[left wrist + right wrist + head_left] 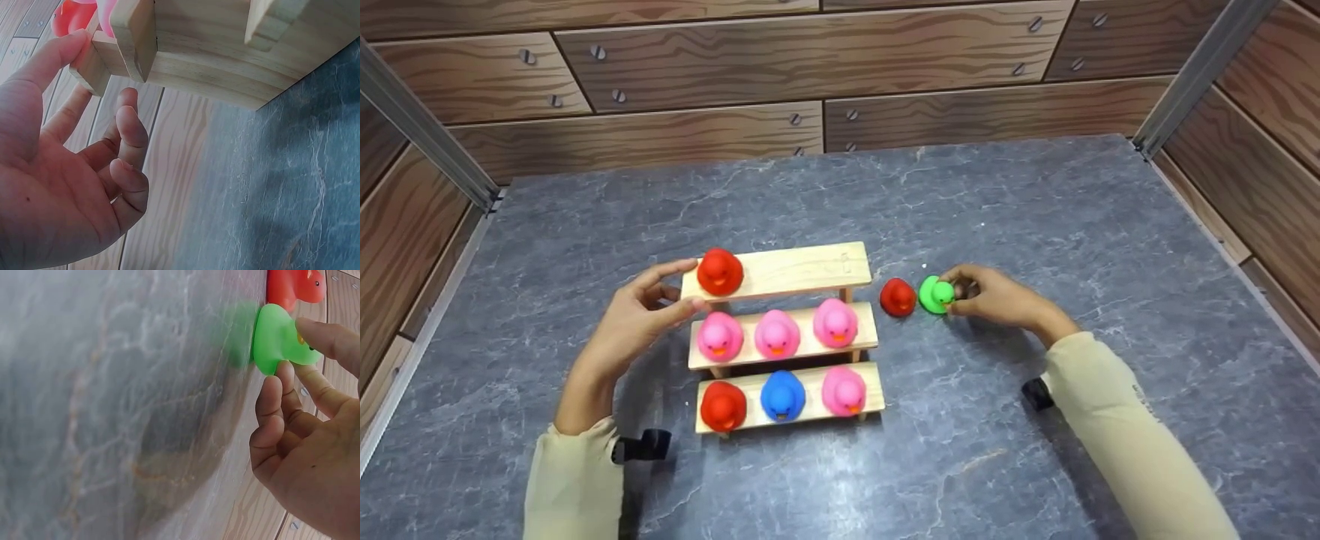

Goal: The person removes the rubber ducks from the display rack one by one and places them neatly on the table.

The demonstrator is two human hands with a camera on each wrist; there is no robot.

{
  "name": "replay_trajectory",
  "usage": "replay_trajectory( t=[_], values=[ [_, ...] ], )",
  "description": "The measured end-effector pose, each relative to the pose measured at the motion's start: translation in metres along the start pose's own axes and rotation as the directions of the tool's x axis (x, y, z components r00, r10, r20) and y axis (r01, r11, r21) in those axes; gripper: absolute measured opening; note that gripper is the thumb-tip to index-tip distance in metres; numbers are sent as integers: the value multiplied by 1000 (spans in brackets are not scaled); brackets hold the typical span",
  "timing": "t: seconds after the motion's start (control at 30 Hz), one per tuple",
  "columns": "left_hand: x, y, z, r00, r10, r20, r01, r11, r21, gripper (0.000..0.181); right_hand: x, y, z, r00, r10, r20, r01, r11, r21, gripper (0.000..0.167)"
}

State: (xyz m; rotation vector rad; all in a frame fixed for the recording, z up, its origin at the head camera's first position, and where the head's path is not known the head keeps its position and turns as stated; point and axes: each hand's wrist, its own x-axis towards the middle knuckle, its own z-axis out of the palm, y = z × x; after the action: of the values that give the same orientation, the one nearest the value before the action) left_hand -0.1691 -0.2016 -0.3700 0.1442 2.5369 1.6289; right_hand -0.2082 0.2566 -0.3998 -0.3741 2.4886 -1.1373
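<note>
A three-tier wooden rack [802, 271] stands left of centre in the head view. My left hand [631, 315] pinches the left end of its top tier between thumb and fingers, beside a red duck [720, 271]. In the left wrist view that hand [79, 185] has its thumb and index finger at the rack's end [93, 73], other fingers curled loosely. Right of the rack, my right hand [997, 298] pinches a green duck [936, 295] by its head; the right wrist view shows the hand [320, 450] and the green duck [273, 340] at the table surface.
A red duck [898, 298] sits between the rack and the green duck. Three pink ducks [777, 334] stand on the middle tier. The bottom tier holds a red duck [724, 406], a blue duck [783, 395] and a pink duck [844, 390]. Wood-patterned walls [810, 60] border the table.
</note>
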Motion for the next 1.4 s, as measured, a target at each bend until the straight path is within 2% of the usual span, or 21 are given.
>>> replay_trajectory(
  t=[0.3,0.63,1.07,1.4],
  values=[
    [0,1,0,1000,-10,-1,10,1000,13,56,-3,-1,-1,1000,28,-2,-28,999,29,47],
    [-2,2,0,1000,-20,-7,20,1000,15,56,-21,-19,-20,995,70,-73,-61,991,116,55],
    [-1,2,0,1000,-19,-5,19,1000,25,56,-35,-26,-37,988,48,-150,-21,984,179,52],
    [-1,4,0,1000,-22,-5,22,999,41,57,-40,-35,-42,982,17,-188,21,980,197,52]
  ],
)
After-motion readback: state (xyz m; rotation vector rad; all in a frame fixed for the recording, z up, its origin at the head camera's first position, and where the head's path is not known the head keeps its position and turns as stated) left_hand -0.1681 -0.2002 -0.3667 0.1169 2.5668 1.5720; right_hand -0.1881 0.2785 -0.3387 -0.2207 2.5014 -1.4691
